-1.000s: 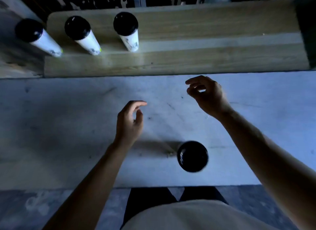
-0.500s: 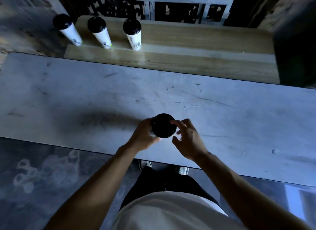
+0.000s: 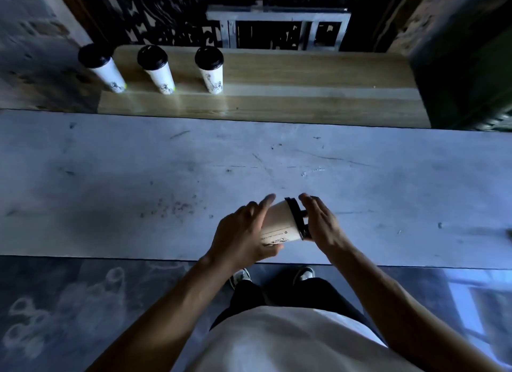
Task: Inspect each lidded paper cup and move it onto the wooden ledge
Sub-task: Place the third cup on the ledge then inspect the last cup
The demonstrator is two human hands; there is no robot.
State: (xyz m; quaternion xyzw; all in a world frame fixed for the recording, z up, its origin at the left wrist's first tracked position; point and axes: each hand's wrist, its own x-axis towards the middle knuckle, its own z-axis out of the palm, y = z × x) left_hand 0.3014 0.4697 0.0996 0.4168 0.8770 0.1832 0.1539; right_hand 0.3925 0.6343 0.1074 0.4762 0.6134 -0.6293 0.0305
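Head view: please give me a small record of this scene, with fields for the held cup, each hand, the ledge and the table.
held cup: paper cup tipped on its side, black lid pointing right
left hand: grips cup body
right hand: against the lid
wooden ledge: three upright lidded cups at left end
table: pale, scuffed, no cup standing on it

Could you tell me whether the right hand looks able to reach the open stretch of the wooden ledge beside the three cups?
Probably yes. The right hand only rests at the lid of the tilted cup, and nothing stands between it and the wooden ledge.
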